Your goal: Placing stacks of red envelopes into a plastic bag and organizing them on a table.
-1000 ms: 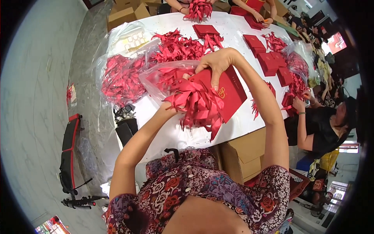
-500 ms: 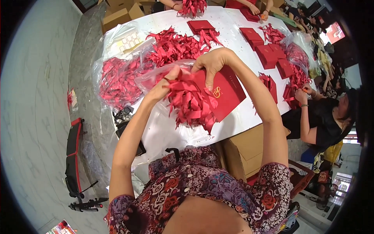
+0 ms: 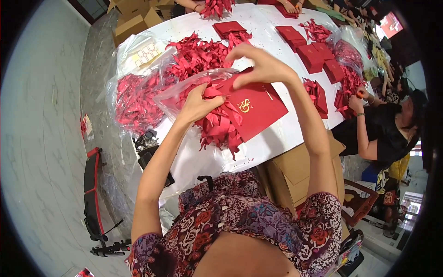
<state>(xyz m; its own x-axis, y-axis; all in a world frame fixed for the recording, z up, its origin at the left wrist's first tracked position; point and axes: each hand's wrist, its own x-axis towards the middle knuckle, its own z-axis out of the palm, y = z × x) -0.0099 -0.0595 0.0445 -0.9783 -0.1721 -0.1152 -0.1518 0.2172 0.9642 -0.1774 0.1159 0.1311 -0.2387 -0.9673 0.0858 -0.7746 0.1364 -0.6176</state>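
A flat red paper bag (image 3: pixel 263 108) with a gold emblem lies tilted in front of me, and red ribbons (image 3: pixel 217 134) spread from its left end. My left hand (image 3: pixel 199 107) is closed on the ribbons at that end, fingers over them and thumb pointing away. Above the bag's far edge, my right hand (image 3: pixel 265 68) is curved open, thumb and fingers apart with nothing visible between them. The thumb tip is close to the bag's far left corner; whether it touches cannot be told. A clear plastic bag (image 3: pixel 167 98) lies beside and partly under my left hand.
Ribbon heaps (image 3: pixel 200 57) cover the white table (image 3: pixel 258 154) beyond and left of my hands. Stacked red bags (image 3: pixel 310 59) stand right and at the back. An open cardboard box (image 3: pixel 295 171) is at the near edge. A co-worker (image 3: pixel 378 131) works at right; other hands are at the far side.
My right hand has lifted off the red bag's face to its far edge, and its fingers have spread. My left hand has come lower over the ribbons. More of the gold emblem shows.
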